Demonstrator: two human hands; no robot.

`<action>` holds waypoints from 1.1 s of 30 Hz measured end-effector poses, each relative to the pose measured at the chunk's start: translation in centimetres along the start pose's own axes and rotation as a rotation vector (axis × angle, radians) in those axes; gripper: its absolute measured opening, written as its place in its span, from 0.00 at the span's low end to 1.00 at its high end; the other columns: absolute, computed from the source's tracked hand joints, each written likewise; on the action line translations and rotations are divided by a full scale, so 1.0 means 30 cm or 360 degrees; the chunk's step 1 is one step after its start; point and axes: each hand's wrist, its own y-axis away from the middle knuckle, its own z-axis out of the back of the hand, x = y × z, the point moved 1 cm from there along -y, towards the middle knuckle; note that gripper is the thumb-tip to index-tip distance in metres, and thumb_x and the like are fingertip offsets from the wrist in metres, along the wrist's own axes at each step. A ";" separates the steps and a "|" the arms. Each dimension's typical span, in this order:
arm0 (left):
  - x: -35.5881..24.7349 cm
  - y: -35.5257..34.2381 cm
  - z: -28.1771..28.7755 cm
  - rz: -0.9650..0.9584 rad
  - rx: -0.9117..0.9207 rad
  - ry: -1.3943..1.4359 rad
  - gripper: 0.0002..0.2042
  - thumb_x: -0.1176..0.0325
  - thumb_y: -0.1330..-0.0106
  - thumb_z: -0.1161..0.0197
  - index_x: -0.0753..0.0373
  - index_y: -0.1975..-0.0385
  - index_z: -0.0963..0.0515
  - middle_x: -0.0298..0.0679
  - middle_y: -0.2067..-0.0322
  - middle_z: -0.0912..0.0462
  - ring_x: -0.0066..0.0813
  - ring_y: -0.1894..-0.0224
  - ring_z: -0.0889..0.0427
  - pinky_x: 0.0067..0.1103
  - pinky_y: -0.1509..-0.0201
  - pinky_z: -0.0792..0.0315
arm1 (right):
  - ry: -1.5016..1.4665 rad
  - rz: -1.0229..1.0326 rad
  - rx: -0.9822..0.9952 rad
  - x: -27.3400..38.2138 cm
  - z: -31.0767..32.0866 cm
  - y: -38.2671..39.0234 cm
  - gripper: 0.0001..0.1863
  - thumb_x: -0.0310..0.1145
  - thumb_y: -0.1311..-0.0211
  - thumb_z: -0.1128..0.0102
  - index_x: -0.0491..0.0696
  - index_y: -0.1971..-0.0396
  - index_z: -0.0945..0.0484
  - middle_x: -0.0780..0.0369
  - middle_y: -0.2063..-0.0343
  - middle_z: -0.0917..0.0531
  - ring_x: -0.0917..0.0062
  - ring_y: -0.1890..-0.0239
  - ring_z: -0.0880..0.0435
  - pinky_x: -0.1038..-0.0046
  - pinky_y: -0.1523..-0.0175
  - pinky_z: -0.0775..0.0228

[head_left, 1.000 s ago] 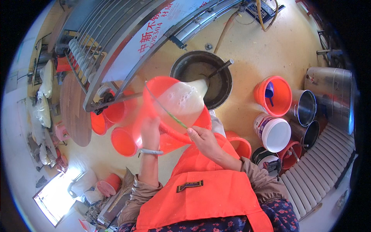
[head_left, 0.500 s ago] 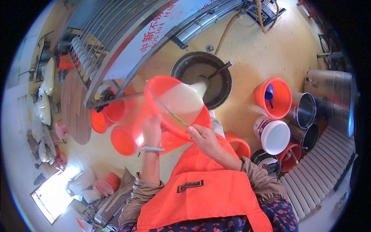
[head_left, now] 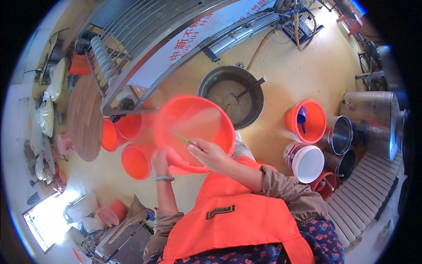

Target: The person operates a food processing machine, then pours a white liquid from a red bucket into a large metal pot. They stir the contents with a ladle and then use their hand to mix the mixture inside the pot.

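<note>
A red plastic bucket [head_left: 224,127] is tilted in front of me, its inside filmed with whitish wet residue. My right hand [head_left: 211,155] is closed around the green grip [head_left: 181,137] of its wire handle, thumb on top. At the bucket's near left side is my left hand [head_left: 160,162], with a grey bracelet on the wrist; its fingers are blurred and partly hidden, seemingly gripping the bucket's outside. Just beyond the bucket stands a large dark vat [head_left: 203,88] of pale, cloudy liquid, with a stick-like handle [head_left: 252,86] leaning out over its rim.
A metal machine frame [head_left: 145,94] juts in at upper left, near the bucket. Several red buckets [head_left: 135,163] stand to the left. On the right are a red tub with a blue scoop [head_left: 301,116], a white bucket [head_left: 308,163], metal pots [head_left: 342,132] and a ridged grey surface [head_left: 365,198].
The pale liquid stream from the bucket into the vat has stopped. The bucket has swung back toward me and left, away from the vat, with both hands moving left.
</note>
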 end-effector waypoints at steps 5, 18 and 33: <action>0.068 0.018 0.104 -0.0015 -0.0120 0.0466 0.03 0.74 0.43 0.44 0.65 0.70 0.27 0.34 0.73 0.24 0.24 0.73 0.24 0.20 0.71 0.29 | 0.0161 0.0059 -0.0027 0.085 -0.069 0.013 0.15 0.42 0.33 0.54 0.43 0.63 0.29 0.66 0.78 0.34 0.82 0.73 0.35 0.75 0.68 0.39; -0.356 0.291 0.023 -0.0236 0.0606 0.0619 0.09 0.74 0.38 0.48 0.67 0.59 0.29 0.34 0.65 0.24 0.20 0.62 0.27 0.19 0.58 0.33 | -0.0041 0.0385 -0.0364 0.518 0.183 0.318 0.20 0.46 0.33 0.54 0.44 0.59 0.24 0.71 0.78 0.32 0.90 0.76 0.36 0.86 0.72 0.43; -0.506 0.384 -1.191 -0.0260 0.1665 0.0063 0.16 0.68 0.37 0.45 0.68 0.52 0.32 0.39 0.60 0.25 0.24 0.62 0.24 0.20 0.61 0.25 | -0.0033 0.0385 -0.1262 0.651 1.380 0.768 0.15 0.42 0.37 0.49 0.44 0.67 0.23 0.77 0.88 0.40 0.93 0.88 0.47 0.87 0.84 0.58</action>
